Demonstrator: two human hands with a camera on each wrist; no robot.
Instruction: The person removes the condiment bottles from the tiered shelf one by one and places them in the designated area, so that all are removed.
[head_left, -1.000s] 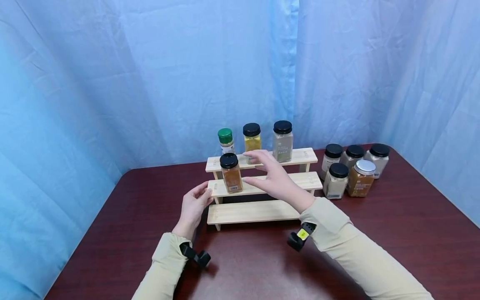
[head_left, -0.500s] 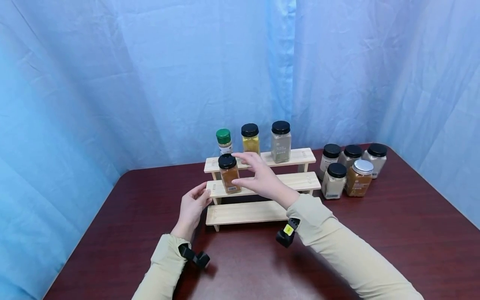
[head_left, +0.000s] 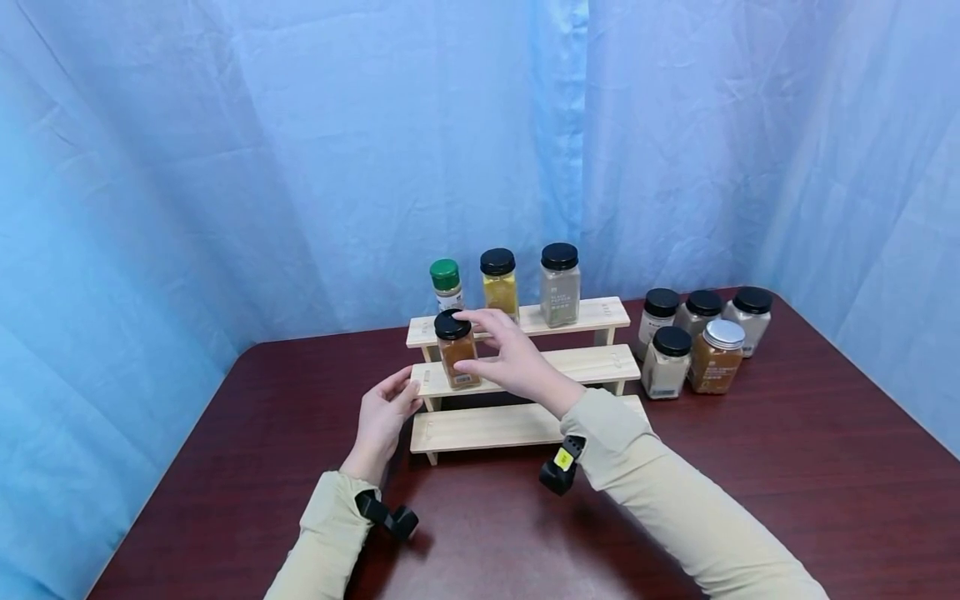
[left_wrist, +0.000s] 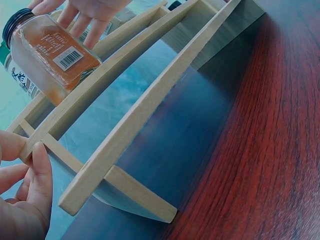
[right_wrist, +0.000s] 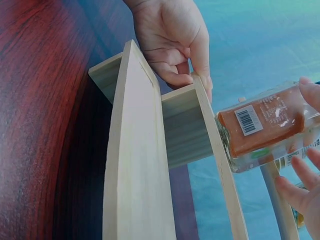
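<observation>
A three-tier wooden display rack (head_left: 480, 427) stands on the table. My left hand (head_left: 384, 415) pinches the left end of its middle tier between thumb and fingers. On that tier, near the left end, a spice jar (head_left: 457, 358) with orange-brown powder and a black lid stands upright. My right hand (head_left: 517, 358) reaches around the jar's right side, index fingertip at the lid and thumb (right_wrist: 311, 94) overlapping the glass. Its other fingers (left_wrist: 95, 32) are spread loosely behind the jar. A green-capped shaker (head_left: 446, 283), a yellow spice jar (head_left: 500, 287) and a grey pepper jar (head_left: 560, 287) occupy the top tier.
Right of the rack, several jars are grouped on the table, among them a silver-lidded brown jar (head_left: 716, 358) and a black-lidded pale jar (head_left: 666, 367). A blue curtain (head_left: 375, 167) hangs behind the dark red table (head_left: 262, 450).
My right hand has moved left from beside the brown spice jar until its thumb and fingers are around it. The left hand stays on the rack's end, and the jar keeps its place.
</observation>
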